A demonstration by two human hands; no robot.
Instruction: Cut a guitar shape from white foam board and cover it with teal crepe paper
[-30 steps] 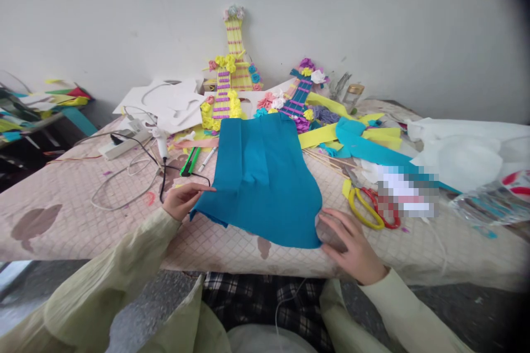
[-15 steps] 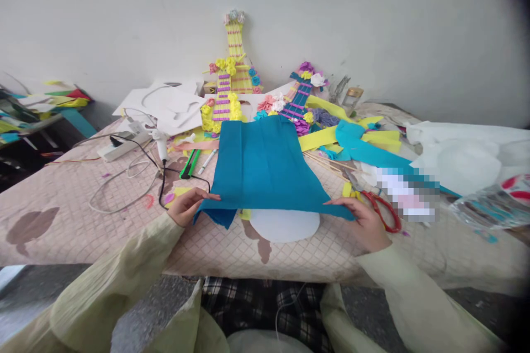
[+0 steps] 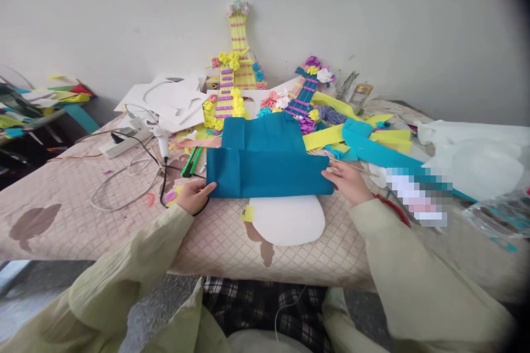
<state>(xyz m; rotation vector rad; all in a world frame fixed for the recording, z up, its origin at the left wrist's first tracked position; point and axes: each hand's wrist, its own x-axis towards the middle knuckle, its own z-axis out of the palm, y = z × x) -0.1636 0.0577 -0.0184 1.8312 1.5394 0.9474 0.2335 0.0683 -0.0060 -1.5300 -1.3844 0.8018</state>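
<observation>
A sheet of blue felt (image 3: 265, 160) lies folded on the quilted table cover (image 3: 74, 215), its near flap turned back over itself. My left hand (image 3: 194, 196) pinches the fold's left corner. At the right end of the fold, my right hand (image 3: 346, 181) grips the felt between thumb and fingers. A white rounded cardboard cutout (image 3: 289, 219) shows just below the fold, partly hidden under the felt.
Decorated guitar-shaped crafts (image 3: 237, 74) lean on the wall behind. A glue gun (image 3: 162, 141), power strip (image 3: 124, 143) and cable lie at the left, green markers (image 3: 191, 161) beside the felt. Blue and yellow felt strips (image 3: 364, 140) and plastic bags (image 3: 467, 160) lie at the right.
Both hands lifted the felt's near edge and folded it away from me. The white cutout underneath came into sight. The camera view shifted slightly.
</observation>
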